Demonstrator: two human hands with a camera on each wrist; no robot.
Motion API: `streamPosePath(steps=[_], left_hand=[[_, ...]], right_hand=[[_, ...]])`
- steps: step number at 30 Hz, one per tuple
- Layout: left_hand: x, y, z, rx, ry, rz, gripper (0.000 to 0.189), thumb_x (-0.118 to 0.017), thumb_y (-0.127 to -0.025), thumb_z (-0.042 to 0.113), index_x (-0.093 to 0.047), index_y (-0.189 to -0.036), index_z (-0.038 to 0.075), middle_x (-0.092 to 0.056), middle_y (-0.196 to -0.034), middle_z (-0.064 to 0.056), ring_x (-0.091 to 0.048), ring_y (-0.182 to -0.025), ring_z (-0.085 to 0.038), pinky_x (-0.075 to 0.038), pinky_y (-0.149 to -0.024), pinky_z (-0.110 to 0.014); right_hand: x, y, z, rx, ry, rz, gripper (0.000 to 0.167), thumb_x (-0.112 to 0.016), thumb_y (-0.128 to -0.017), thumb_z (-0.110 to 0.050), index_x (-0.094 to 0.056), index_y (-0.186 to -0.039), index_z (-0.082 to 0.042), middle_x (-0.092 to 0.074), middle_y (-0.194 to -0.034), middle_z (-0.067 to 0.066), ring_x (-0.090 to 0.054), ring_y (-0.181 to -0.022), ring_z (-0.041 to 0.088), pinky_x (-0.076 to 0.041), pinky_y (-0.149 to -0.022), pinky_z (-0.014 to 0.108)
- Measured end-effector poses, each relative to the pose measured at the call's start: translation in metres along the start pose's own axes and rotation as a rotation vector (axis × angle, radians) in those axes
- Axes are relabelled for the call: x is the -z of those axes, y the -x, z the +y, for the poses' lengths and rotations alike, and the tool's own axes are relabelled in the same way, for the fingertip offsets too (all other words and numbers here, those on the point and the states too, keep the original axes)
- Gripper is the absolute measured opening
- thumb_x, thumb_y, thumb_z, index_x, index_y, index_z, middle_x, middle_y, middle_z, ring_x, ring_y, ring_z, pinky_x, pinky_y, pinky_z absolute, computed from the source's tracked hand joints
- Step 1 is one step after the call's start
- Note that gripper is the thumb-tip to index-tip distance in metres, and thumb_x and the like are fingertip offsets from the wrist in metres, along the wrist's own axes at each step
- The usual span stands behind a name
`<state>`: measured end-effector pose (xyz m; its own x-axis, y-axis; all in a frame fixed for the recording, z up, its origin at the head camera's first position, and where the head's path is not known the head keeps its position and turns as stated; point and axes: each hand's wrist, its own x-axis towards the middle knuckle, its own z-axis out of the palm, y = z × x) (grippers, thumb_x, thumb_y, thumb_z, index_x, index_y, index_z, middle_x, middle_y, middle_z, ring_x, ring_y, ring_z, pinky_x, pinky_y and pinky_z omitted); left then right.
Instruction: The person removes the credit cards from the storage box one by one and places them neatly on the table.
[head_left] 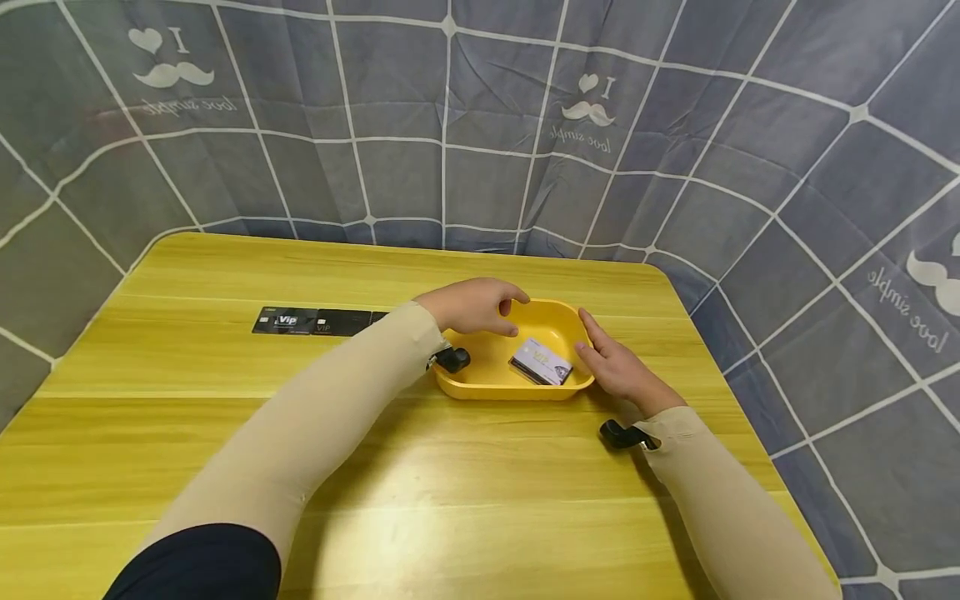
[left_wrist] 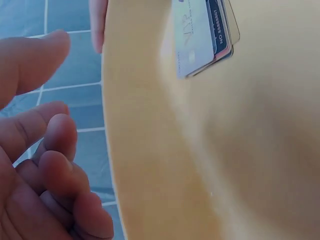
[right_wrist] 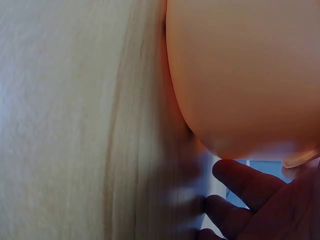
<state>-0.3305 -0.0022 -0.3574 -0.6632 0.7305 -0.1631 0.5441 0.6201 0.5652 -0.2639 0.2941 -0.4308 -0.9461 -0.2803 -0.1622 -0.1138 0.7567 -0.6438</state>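
Observation:
A yellow plastic tray with rounded corners stands on the wooden table. Inside it, toward the right, lies a small stack of cards; the top one is pale with "VIP" lettering, and darker cards peek out under it in the left wrist view. My left hand is over the tray's far left part, thumb apart from loosely bent fingers, nothing between them. At the right end, my right hand holds the tray's wall, its thumb over the rim and its fingers along the outside.
Left of the tray, several black cards lie in a row, among them a "Vip" card; my left forearm covers the row's right end. A grey-blue checked curtain surrounds the far and side edges of the table.

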Motion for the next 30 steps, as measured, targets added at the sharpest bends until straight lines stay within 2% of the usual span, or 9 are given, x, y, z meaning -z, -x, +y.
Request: streamPosePath(steps=[4,8,14,17,21,26,30], left_hand=[[-0.006,-0.012,0.002,0.005,-0.001,-0.029,0.063,-0.074,-0.1,0.028,-0.052,-0.156,0.011,-0.058,-0.1,-0.006,-0.05,-0.084,-0.019,-0.04,-0.074,-0.03],[-0.011,-0.021,0.002,0.011,-0.01,-0.052,0.062,-0.074,-0.1,0.026,-0.052,-0.156,0.013,-0.059,-0.102,-0.006,-0.052,-0.084,-0.018,-0.042,-0.072,-0.029],[-0.018,-0.03,0.0,0.077,0.046,-0.085,0.064,-0.075,-0.099,0.025,-0.05,-0.158,0.018,-0.06,-0.104,-0.007,-0.049,-0.076,-0.017,-0.042,-0.066,-0.029],[-0.023,-0.035,-0.003,0.085,0.055,-0.104,0.065,-0.076,-0.098,0.024,-0.05,-0.158,0.018,-0.06,-0.102,-0.007,-0.049,-0.075,-0.016,-0.042,-0.065,-0.027],[-0.029,-0.04,-0.006,0.099,0.064,-0.129,0.068,-0.077,-0.096,0.023,-0.05,-0.158,0.019,-0.063,-0.105,-0.006,-0.055,-0.085,-0.017,-0.045,-0.074,-0.028],[-0.036,-0.043,-0.008,0.165,0.054,-0.146,0.069,-0.078,-0.095,0.024,-0.05,-0.158,0.024,-0.066,-0.123,-0.002,-0.061,-0.107,-0.02,-0.049,-0.094,-0.033],[-0.04,-0.046,-0.009,0.149,-0.007,-0.151,0.068,-0.079,-0.093,0.025,-0.053,-0.156,0.024,-0.066,-0.13,-0.001,-0.061,-0.11,-0.02,-0.048,-0.101,-0.034]], right_hand=[[0.0,0.0,0.0,0.002,0.013,0.004,0.069,-0.036,-0.115,-0.036,0.001,-0.171,-0.019,-0.01,-0.177,0.016,-0.019,-0.16,0.046,-0.017,-0.127,0.064],[0.0,-0.001,0.0,-0.002,0.011,0.005,0.069,-0.035,-0.115,-0.037,0.0,-0.171,-0.019,-0.012,-0.176,0.017,-0.021,-0.159,0.047,-0.018,-0.127,0.065],[0.0,-0.001,0.001,-0.002,0.008,0.002,0.069,-0.035,-0.115,-0.037,0.001,-0.171,-0.02,-0.011,-0.176,0.018,-0.019,-0.159,0.048,-0.018,-0.127,0.064],[0.0,-0.002,0.002,0.0,0.009,0.003,0.068,-0.034,-0.115,-0.037,0.001,-0.171,-0.02,-0.01,-0.176,0.018,-0.019,-0.159,0.048,-0.018,-0.127,0.064],[0.0,-0.002,0.003,0.003,0.013,0.002,0.069,-0.034,-0.115,-0.038,0.001,-0.171,-0.02,-0.01,-0.176,0.017,-0.019,-0.159,0.048,-0.018,-0.127,0.064],[0.0,-0.002,0.004,0.003,0.02,-0.001,0.069,-0.035,-0.115,-0.038,0.001,-0.171,-0.02,-0.009,-0.176,0.017,-0.019,-0.159,0.048,-0.018,-0.127,0.065],[0.001,-0.002,0.005,-0.002,0.023,-0.002,0.069,-0.034,-0.115,-0.038,0.001,-0.171,-0.02,-0.009,-0.176,0.017,-0.019,-0.159,0.048,-0.017,-0.127,0.065]])
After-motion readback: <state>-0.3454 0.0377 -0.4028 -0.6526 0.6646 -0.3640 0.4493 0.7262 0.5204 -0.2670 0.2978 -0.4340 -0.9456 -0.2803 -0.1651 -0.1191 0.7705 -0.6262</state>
